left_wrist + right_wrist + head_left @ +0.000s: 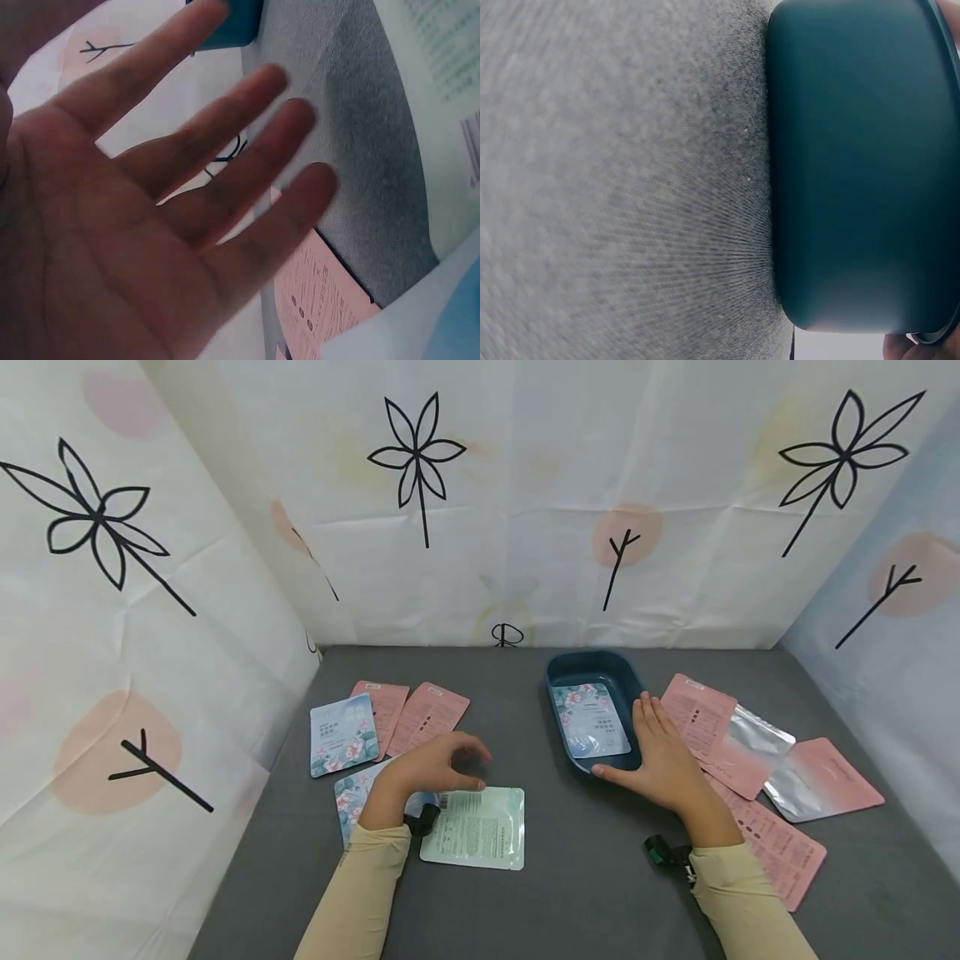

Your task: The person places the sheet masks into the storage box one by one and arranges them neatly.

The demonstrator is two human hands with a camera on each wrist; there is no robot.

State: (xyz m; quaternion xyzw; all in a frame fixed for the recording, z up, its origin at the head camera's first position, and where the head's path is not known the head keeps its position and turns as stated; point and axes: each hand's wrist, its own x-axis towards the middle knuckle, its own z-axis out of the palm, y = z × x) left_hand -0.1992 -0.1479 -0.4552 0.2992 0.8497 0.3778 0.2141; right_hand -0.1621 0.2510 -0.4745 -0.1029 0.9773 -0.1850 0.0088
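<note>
My left hand (438, 768) hovers over a pale green face mask sachet (480, 839), fingers loosely bent and nothing in them. The left wrist view shows its palm and spread fingers (247, 195). Under and beside that wrist lies a blue floral sachet (351, 806), partly hidden. My right hand (667, 768) rests against the right rim of a dark teal tub (557, 727), its fingers straight along the side and its thumb at the near edge. A blue floral sachet (592, 722) lies inside the tub. Up close, the right wrist view shows the tub's outer wall (862, 165).
At the back left lie another blue floral sachet (343, 735) and pink sachets (431, 714). Several pink sachets, some with silver parts (757, 735), overlap to the right of the tub, partly under the right forearm. Patterned cloth walls (525, 568) border the grey table (570, 893).
</note>
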